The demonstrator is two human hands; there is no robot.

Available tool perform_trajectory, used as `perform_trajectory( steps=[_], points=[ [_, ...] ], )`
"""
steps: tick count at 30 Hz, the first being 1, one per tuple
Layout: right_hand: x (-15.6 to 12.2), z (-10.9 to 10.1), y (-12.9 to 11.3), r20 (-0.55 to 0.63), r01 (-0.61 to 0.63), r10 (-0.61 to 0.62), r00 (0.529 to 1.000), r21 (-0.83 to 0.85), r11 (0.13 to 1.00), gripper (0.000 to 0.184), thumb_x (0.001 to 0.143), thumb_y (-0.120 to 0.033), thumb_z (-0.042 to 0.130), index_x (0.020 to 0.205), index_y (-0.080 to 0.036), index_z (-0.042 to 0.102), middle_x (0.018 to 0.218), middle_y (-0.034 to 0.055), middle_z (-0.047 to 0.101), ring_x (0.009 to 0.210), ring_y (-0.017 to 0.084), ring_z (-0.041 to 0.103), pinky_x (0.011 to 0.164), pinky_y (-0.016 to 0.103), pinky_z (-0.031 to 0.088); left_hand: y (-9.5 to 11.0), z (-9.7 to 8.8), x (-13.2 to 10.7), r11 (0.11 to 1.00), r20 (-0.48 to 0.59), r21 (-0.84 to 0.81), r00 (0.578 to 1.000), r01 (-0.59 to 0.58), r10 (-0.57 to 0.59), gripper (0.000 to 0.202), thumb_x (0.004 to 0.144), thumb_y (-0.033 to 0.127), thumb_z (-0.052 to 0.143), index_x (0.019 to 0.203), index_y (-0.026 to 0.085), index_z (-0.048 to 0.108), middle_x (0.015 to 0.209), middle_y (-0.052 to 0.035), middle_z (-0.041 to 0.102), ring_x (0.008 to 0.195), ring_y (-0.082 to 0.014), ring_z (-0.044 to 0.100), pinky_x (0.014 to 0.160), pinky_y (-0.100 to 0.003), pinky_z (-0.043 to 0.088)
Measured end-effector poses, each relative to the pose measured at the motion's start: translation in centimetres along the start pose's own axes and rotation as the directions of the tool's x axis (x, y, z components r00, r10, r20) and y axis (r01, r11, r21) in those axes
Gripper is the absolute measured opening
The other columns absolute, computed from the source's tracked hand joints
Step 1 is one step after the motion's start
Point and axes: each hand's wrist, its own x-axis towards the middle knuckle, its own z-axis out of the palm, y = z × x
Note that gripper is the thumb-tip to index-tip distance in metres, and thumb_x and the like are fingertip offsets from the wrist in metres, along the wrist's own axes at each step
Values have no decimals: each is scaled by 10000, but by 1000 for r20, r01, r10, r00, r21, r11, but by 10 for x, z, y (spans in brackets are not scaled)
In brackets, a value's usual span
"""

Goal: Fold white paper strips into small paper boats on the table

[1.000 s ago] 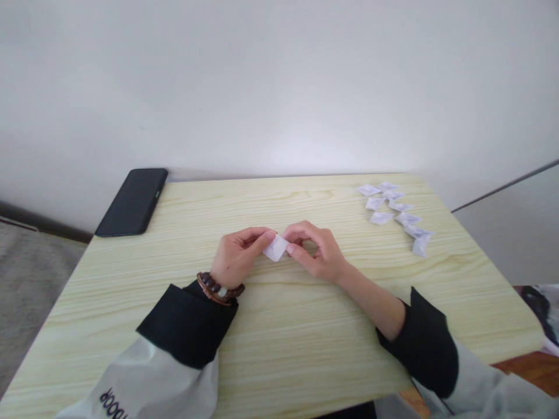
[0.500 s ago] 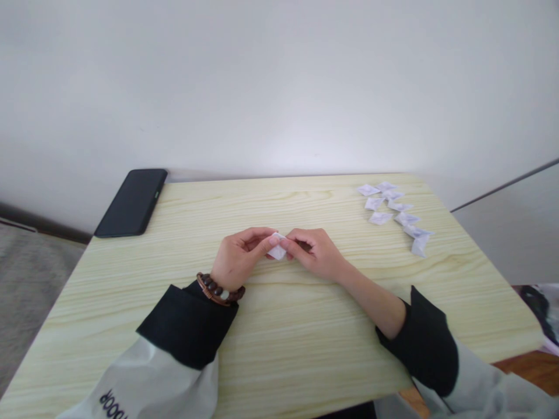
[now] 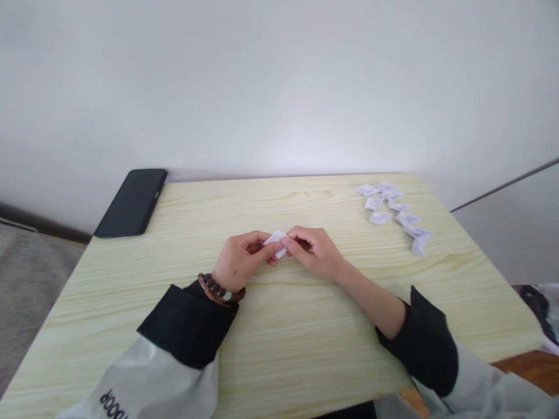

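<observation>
A small piece of folded white paper [image 3: 275, 237] is pinched between my two hands above the middle of the table. My left hand [image 3: 244, 256] grips its left and lower side, thumb on top and fingers curled behind. With thumb and forefinger, my right hand [image 3: 313, 250] holds the right corner. The thumbs nearly meet and cover part of the paper, so its exact folds are hard to make out. Several folded white paper pieces [image 3: 380, 217], pointed at both ends, lie in a loose cluster to the right of my hands.
A black smartphone [image 3: 132, 202] lies at the table's back left corner. The pale wood-grain table [image 3: 279, 343] reaches back to a white wall [image 3: 279, 87]. Dark and light items [image 3: 539, 308] show past the table's right edge.
My left thumb has slid down and right across the paper, and more of the paper's upper left now shows. My right hand has barely moved. The cluster and phone stay put.
</observation>
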Motion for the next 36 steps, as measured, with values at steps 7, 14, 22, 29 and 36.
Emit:
perform_trajectory(
  steps=[7,14,22,29,36],
  points=[
    [0,-2,-3,-29,86,-86,996,17,996,188,889,-243,476,755,-169,586,686,-1,585,606,93,501,553,205,379,3,-1,-2,998,143,69,990,7,-17,302,736,456,651,771,164,720,677,-28,710,587,-145,638,570,-234,538],
    [1,1,-1,-98,55,-62,993,-71,996,242,887,-287,515,695,-166,599,627,-11,588,569,91,508,556,209,372,4,0,-3,991,89,135,996,-10,-2,299,805,422,581,789,153,711,658,-30,703,578,-146,652,573,-226,536],
    [1,2,-2,-145,-14,13,989,-5,1000,245,862,-311,550,676,-161,604,595,-18,586,522,79,485,516,200,356,4,3,-3,999,121,18,992,33,-35,304,728,424,660,841,142,667,697,-29,704,580,-130,631,553,-220,518],
    [2,2,0,-114,-69,71,991,21,997,282,872,-334,520,658,-157,573,566,-26,540,499,71,434,495,203,329,0,2,-2,997,104,14,991,81,-82,293,704,412,687,796,137,645,657,-24,698,593,-141,640,567,-229,506],
    [1,-4,4,3,-49,49,999,93,994,236,895,-317,480,784,-153,609,667,-7,584,571,82,482,514,193,345,5,-1,-1,987,20,-117,994,109,-107,345,669,421,728,821,124,637,661,-29,706,591,-139,648,582,-239,551]
  ],
)
